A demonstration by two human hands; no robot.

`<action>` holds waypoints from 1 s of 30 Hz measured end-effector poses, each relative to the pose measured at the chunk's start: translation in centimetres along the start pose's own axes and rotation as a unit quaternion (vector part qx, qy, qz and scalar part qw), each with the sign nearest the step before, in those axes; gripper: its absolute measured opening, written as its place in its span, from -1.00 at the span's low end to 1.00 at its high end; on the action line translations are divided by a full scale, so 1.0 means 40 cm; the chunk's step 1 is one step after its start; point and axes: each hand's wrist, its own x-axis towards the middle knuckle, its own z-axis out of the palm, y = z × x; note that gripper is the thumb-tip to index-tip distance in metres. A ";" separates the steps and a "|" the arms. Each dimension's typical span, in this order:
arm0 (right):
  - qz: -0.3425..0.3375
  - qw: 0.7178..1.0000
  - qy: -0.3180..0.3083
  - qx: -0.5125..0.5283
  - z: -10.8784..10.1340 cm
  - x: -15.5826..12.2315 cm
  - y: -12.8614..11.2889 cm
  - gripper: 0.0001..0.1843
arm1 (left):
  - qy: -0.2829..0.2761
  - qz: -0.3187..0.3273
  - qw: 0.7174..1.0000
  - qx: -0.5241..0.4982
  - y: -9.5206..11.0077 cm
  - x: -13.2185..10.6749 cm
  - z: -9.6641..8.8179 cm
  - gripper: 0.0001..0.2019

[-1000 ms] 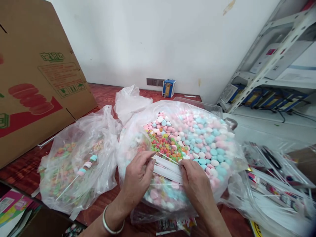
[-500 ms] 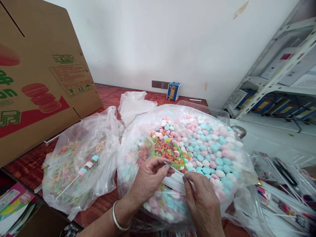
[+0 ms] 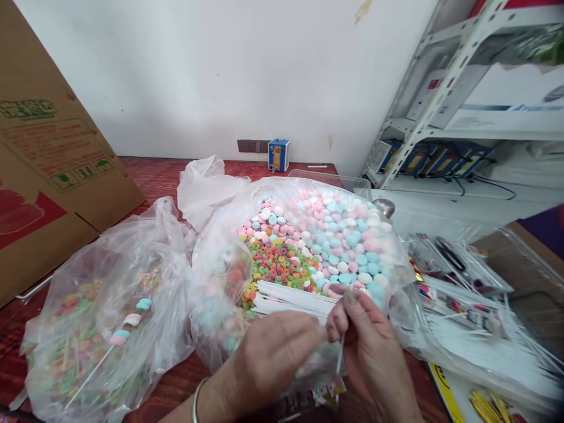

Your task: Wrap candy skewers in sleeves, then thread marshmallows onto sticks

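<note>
A big clear bag (image 3: 396, 264) lies open before me, heaped with pastel pink, blue and white sweets (image 3: 339, 235) and small bright rings (image 3: 282, 267). A bundle of white sticks (image 3: 295, 295) rests on the sweets at the near side. My right hand (image 3: 374, 352) pinches one thin white stick (image 3: 339, 358) upright, just below the bundle. My left hand (image 3: 268, 358), with a silver bangle at the wrist, is curled close against it, fingertips meeting the right hand's; what it grips is hidden.
A second clear bag (image 3: 101, 317) at left holds colourful rings and a finished skewer (image 3: 127, 320). A brown carton (image 3: 48, 153) leans at far left. Clear packets and loose sticks (image 3: 467, 311) lie at right, below a metal shelf (image 3: 440, 106). A small blue box (image 3: 278, 155) stands by the wall.
Both hands drew back from the stick bundle toward me and came together; the right hand now holds one stick upright. The camera has swung to the right.
</note>
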 end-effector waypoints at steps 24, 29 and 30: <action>-0.215 0.808 -0.088 -0.541 0.021 0.164 -0.023 -0.65 | -0.082 -0.229 0.940 0.238 -0.358 0.219 -0.003 -0.72; -0.232 0.774 -0.083 -0.583 0.077 0.247 0.032 -0.76 | -0.099 -0.200 0.943 0.245 -0.400 0.261 0.023 -0.81; -0.234 0.770 -0.086 -0.587 0.084 0.250 0.040 -0.79 | -0.105 -0.203 0.942 0.248 -0.403 0.267 0.028 -0.81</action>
